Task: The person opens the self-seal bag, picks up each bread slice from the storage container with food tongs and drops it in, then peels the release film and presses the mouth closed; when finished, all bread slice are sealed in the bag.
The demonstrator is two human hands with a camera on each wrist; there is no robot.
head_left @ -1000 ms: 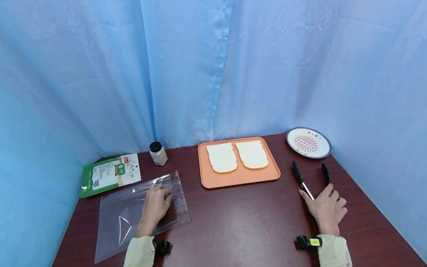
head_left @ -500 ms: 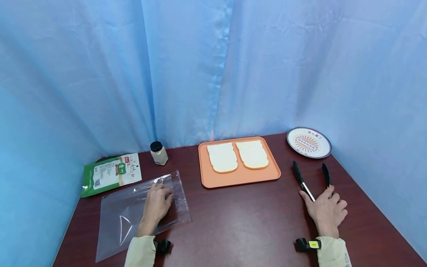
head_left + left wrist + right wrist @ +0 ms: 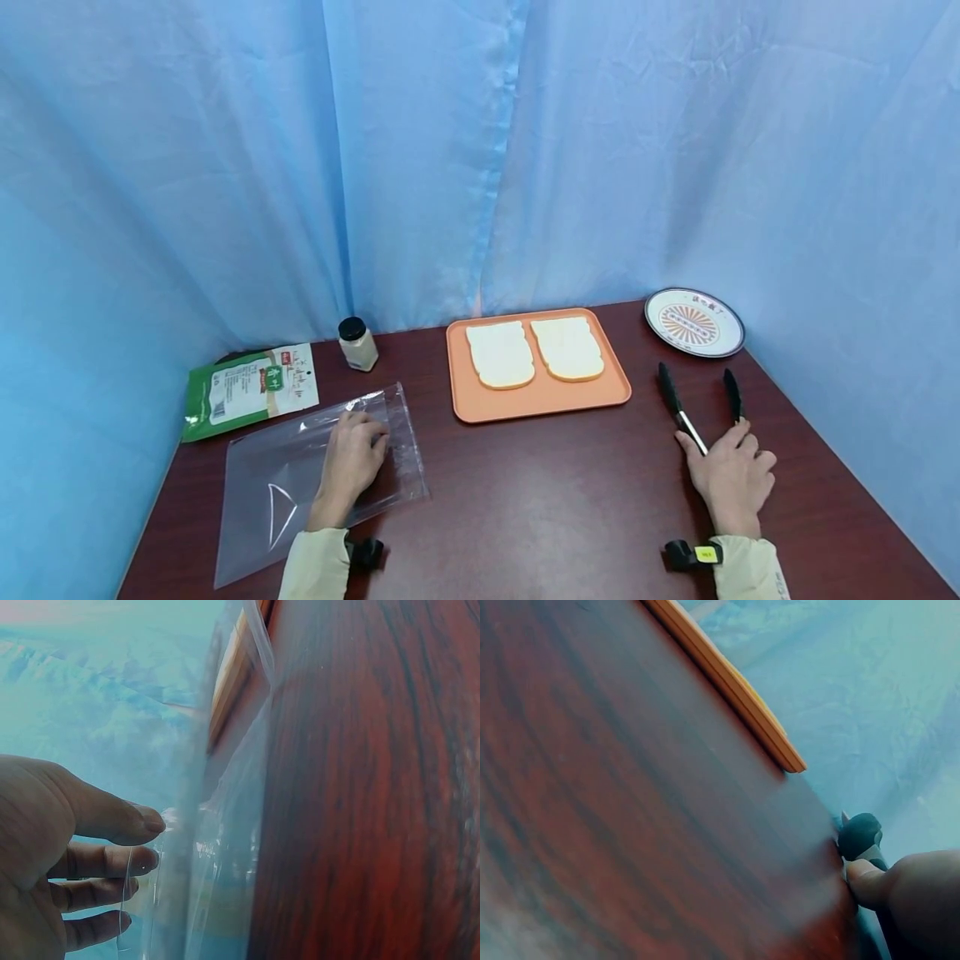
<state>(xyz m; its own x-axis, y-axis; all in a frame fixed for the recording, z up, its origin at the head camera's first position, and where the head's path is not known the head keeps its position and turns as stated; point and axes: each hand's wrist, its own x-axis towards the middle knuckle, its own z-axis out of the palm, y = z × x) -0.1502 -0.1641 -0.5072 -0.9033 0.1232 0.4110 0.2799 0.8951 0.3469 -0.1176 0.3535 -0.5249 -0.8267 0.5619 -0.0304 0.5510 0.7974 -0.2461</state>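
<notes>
A clear plastic bag (image 3: pixel 255 492) lies flat at the left of the table, and my left hand (image 3: pixel 350 462) rests on it near its right end. In the left wrist view the thumb (image 3: pixel 124 819) and fingers of that hand are loosely bent and apart, with the bag's film (image 3: pixel 225 885) at their tips. At the right, black-tipped tongs (image 3: pixel 690 429) lie with their arms spread and tips pointing away. My right hand (image 3: pixel 733 479) holds them, thumb along the left arm and fingers over the right one; the palm hides their rear end. The right wrist view shows the thumb (image 3: pixel 870 885) against the tongs.
An orange tray (image 3: pixel 487 408) bears two bread slices (image 3: pixel 500 356) at the back middle. A patterned plate (image 3: pixel 693 321) stands behind the tongs. At the back left are a black-lidded jar (image 3: pixel 357 346) and a green-and-white packet (image 3: pixel 247 392). Blue curtains (image 3: pixel 420 167) enclose the table.
My right hand has shifted very slightly on the tongs. The left hand, bag and other things look the same.
</notes>
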